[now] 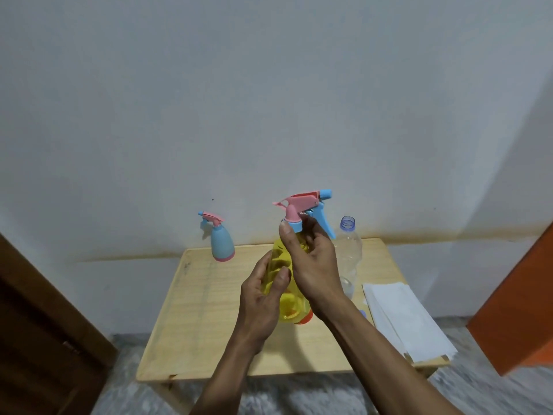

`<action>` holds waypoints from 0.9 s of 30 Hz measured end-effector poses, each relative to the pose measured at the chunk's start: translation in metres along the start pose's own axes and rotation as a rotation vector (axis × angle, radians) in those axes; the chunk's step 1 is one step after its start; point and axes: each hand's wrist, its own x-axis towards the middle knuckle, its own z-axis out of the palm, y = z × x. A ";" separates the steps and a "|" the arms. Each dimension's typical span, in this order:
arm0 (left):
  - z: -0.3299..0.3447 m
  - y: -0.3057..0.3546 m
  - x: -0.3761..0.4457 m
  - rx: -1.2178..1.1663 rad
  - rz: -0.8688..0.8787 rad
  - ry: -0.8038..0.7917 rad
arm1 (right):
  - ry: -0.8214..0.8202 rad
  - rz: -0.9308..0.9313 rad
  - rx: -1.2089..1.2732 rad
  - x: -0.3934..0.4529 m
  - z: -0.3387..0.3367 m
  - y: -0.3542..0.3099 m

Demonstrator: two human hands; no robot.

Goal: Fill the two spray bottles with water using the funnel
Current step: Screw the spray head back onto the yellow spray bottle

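Observation:
A yellow spray bottle [287, 307] is held above the middle of the wooden table [209, 324]. My left hand [263, 298] grips its body from the left. My right hand [311, 259] grips its neck at the blue collar, just under the pink and blue spray head [305, 205]. A second spray bottle [222, 244], blue with a pink base and pink head, stands upright at the table's back left. A clear plastic water bottle [348, 253] with its cap off stands behind my right hand. No funnel can be made out.
A stack of white paper towels [404, 319] lies on the table's right side, overhanging the front edge. A small blue object [363, 313], partly hidden, lies by my right forearm. A brown door [36, 339] is at left, an orange panel [520, 310] at right, a wall behind.

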 end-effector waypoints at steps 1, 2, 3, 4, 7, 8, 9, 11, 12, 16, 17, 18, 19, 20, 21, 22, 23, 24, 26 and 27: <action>-0.001 -0.001 0.001 -0.013 -0.003 0.003 | -0.026 0.004 0.013 0.000 0.000 0.000; -0.002 -0.001 0.002 -0.023 -0.007 0.002 | -0.038 0.005 0.019 0.000 0.000 -0.001; -0.003 -0.002 0.003 -0.026 -0.011 -0.002 | -0.024 0.003 0.028 0.001 0.001 -0.001; -0.003 -0.001 0.003 -0.024 -0.014 -0.011 | 0.003 0.007 0.038 0.002 0.000 -0.001; -0.004 -0.001 0.005 -0.031 -0.024 -0.015 | 0.023 0.041 0.052 0.007 -0.001 0.002; -0.005 -0.001 0.006 -0.039 -0.023 -0.014 | 0.000 0.039 0.059 0.008 -0.001 0.002; -0.006 -0.001 0.006 -0.043 -0.020 -0.015 | -0.014 0.031 0.060 0.008 -0.001 0.002; -0.008 -0.001 0.007 -0.042 -0.015 -0.026 | 0.022 0.014 0.063 0.011 -0.003 0.001; -0.009 0.000 0.007 -0.041 -0.012 -0.033 | 0.040 0.012 0.068 0.013 -0.003 -0.001; -0.010 0.001 0.007 -0.057 -0.024 -0.048 | -0.064 0.074 0.105 0.019 -0.005 -0.006; -0.011 0.000 0.007 -0.062 -0.028 -0.047 | -0.078 0.078 0.095 0.020 -0.005 -0.006; -0.012 -0.001 0.008 -0.064 -0.033 -0.047 | -0.064 0.068 0.069 0.021 -0.005 -0.005; -0.012 -0.002 0.008 -0.068 -0.035 -0.049 | -0.035 0.057 0.040 0.023 -0.005 -0.005; -0.013 -0.003 0.007 -0.070 -0.036 -0.056 | -0.007 0.046 0.014 0.024 -0.005 -0.004; -0.013 -0.004 0.007 -0.072 -0.038 -0.065 | 0.005 0.037 -0.010 0.026 -0.006 -0.003; -0.014 -0.005 0.007 -0.071 -0.037 -0.074 | -0.002 0.029 -0.036 0.026 -0.006 -0.003; -0.014 -0.005 0.007 -0.070 -0.034 -0.080 | -0.024 0.028 -0.057 0.026 -0.006 -0.004; -0.015 -0.005 0.007 -0.069 -0.033 -0.087 | -0.054 0.035 -0.072 0.026 -0.006 -0.006; -0.016 -0.005 0.007 -0.071 -0.035 -0.105 | -0.114 0.052 -0.092 0.026 -0.005 -0.013; -0.016 -0.005 0.007 -0.073 -0.038 -0.116 | -0.133 0.049 -0.125 0.027 -0.004 -0.016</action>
